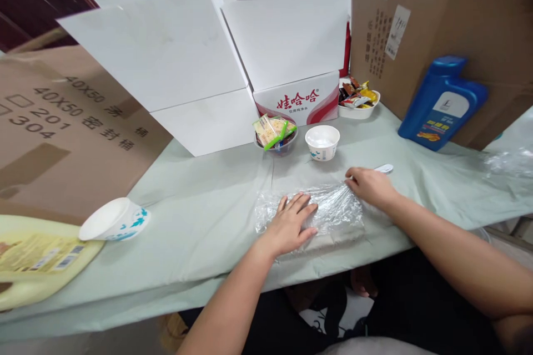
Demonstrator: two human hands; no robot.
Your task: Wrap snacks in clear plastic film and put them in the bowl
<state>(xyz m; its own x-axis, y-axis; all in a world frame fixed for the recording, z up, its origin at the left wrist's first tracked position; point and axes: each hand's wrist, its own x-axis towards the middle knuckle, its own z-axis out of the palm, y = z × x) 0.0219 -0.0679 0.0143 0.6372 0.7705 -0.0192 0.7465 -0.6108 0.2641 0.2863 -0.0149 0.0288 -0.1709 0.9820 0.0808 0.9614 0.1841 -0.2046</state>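
Left hand (291, 222) lies flat, fingers spread, on a clear plastic bag (328, 211); right hand (368, 184) pinches its end. Behind stand a paper cup (322, 142), snack bowl (277, 136) and white box (297, 61) on the counter (200, 216).

Blue bottle (442, 104); white cup (322, 142), teal print.

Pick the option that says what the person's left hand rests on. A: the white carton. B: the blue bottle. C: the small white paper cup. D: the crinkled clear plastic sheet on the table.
D: the left hand lies flat, fingers spread, on the clear plastic sheet, while the right hand pinches its far edge.
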